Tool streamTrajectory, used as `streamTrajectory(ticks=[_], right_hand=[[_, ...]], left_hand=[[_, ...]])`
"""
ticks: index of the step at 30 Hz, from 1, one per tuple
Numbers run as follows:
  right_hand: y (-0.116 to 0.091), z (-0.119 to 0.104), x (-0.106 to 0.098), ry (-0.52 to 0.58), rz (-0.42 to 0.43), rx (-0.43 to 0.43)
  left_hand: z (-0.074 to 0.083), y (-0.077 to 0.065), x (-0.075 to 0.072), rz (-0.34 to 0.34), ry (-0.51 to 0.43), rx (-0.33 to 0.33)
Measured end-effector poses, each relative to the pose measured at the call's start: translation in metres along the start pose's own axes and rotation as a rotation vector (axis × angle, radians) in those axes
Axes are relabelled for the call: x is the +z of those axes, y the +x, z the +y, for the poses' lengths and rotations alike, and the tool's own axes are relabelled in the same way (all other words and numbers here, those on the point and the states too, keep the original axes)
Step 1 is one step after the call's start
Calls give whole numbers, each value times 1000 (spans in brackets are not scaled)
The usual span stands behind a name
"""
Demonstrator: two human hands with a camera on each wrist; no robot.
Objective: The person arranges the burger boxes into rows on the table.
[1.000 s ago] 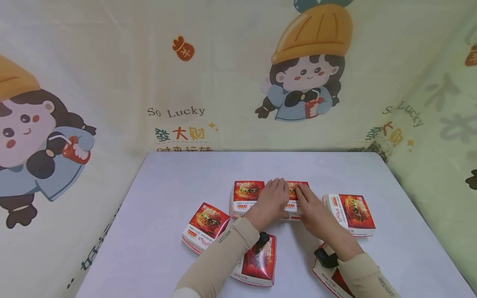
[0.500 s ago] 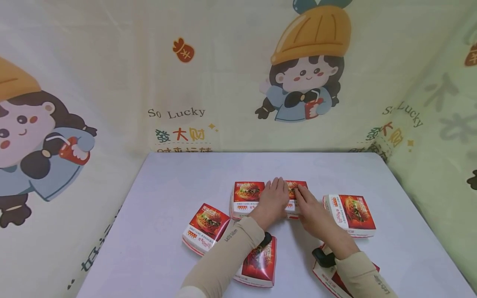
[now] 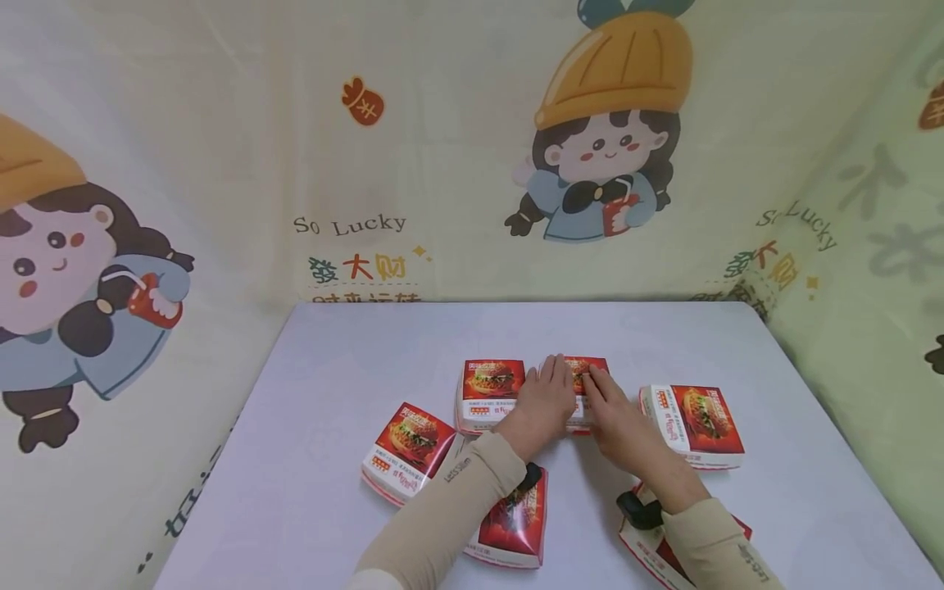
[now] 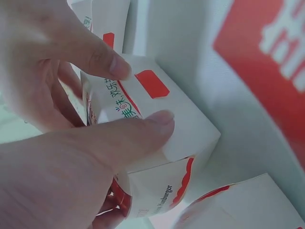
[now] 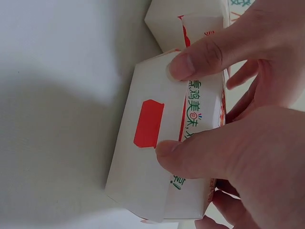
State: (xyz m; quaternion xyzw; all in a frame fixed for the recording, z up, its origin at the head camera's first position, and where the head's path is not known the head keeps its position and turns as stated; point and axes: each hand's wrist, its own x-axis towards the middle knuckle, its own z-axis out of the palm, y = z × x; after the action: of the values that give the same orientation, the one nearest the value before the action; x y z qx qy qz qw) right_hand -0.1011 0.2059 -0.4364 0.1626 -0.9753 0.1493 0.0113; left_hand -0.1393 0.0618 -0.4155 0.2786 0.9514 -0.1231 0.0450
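Observation:
Both hands are at a red and white burger box [image 3: 578, 407] at the back middle of the table. My left hand [image 3: 544, 406] lies over its left side, and my right hand [image 3: 622, 422] has the right side. In the right wrist view, both thumbs press the white front face of the burger box [image 5: 125, 162], either side of a red tab [image 5: 149, 123]; the other fingers reach over its top. The left wrist view shows the same grip, with the box [image 4: 190, 131] looking shut at the front. Much of its printed lid is hidden by the hands.
Directly left stands another burger box [image 3: 492, 381]. Further left is a tilted box [image 3: 413, 438]. One box [image 3: 516, 524] lies partly under the left forearm and one [image 3: 652, 549] under the right. A turned box [image 3: 704, 422] sits to the right. The white table [image 3: 354, 344] meets a printed cloth backdrop.
The left forearm and hand have shifted slightly right. The held burger box has moved very little, a touch to the left, and the other boxes stay where they were.

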Motion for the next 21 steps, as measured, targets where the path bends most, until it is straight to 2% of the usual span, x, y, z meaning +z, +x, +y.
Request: streamTrajectory(ticks=[8, 14, 18, 21], right_hand=[[1, 1, 1, 10, 9, 0], [-2, 3, 4, 27, 32, -22], [-3, 2, 2, 42, 56, -27], [-4, 2, 1, 56, 49, -19]], left_hand=[[0, -1, -1, 24, -22, -5], [-6, -3, 4, -23, -136, 23], [-11, -4, 6, -40, -149, 47], [-13, -5, 6, -21, -144, 67]])
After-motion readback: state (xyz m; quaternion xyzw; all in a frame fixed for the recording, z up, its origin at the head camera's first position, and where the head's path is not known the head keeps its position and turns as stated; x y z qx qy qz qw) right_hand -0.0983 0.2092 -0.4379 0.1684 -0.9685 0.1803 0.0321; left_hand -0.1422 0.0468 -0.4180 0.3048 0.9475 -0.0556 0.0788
